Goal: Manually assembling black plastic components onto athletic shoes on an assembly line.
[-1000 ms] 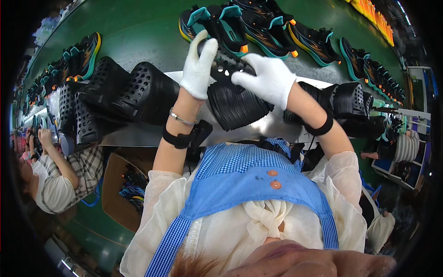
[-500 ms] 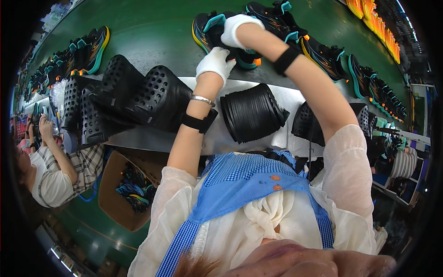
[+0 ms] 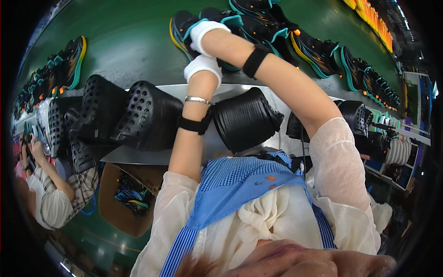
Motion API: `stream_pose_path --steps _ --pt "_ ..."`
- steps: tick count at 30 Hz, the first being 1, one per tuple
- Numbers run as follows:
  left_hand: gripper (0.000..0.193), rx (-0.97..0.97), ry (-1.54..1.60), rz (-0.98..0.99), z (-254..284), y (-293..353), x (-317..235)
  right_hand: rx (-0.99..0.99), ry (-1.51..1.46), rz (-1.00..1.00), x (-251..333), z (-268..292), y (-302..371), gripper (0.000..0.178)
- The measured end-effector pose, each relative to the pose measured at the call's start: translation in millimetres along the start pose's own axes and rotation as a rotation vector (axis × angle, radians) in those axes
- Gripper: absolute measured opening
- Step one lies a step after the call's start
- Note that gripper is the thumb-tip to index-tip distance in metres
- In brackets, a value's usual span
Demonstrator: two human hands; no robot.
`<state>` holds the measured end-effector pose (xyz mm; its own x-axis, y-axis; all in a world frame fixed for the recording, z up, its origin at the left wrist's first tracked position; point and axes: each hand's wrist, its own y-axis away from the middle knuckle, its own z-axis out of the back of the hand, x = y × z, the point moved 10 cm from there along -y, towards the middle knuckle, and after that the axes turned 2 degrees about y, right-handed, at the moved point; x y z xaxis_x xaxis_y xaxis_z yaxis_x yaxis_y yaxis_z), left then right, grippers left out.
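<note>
At the far side of the bench, a black sneaker (image 3: 179, 27) with a teal collar lining and yellow sole edge lies on the green surface. My right hand (image 3: 205, 38), in a white glove, is closed on its collar side. Just nearer, my left hand (image 3: 203, 68), also white-gloved, presses in by the same sneaker's near part. Its fingers are hidden beneath the right hand and the shoe. More black and teal sneakers (image 3: 263, 34) stand close to the right. Below my forearms a nested stack of black curved sheets (image 3: 247, 117) rests on the metal ledge.
Black perforated curved pieces (image 3: 147, 113) sit on the ledge (image 3: 198, 150) at left, with another perforated piece (image 3: 353, 115) at right. Sneaker rows line the green surface (image 3: 124, 51) on both sides. A cardboard box (image 3: 113, 207) of shoes stands below left, near another person (image 3: 53, 198).
My right hand has moved left and a little nearer, onto the sneaker's collar. The left hand has shifted slightly left. The whole view has swung, so things appear farther left.
</note>
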<state>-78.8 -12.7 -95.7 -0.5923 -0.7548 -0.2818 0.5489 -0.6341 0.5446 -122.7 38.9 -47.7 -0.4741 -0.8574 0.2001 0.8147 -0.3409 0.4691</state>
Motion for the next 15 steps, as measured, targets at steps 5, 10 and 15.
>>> stream_pose_path --steps 5,10,15 --pt "0.034 -0.059 0.004 0.001 6 -3 0 -0.051 0.185 0.010 4 -12 -29 0.027" --pt "0.041 -0.086 -0.056 -0.042 15 -5 -3 -0.007 0.204 0.129 11 -12 -34 0.025" --pt "0.044 -0.063 -0.084 -0.065 17 -5 2 -0.153 0.005 0.167 6 20 2 0.027"
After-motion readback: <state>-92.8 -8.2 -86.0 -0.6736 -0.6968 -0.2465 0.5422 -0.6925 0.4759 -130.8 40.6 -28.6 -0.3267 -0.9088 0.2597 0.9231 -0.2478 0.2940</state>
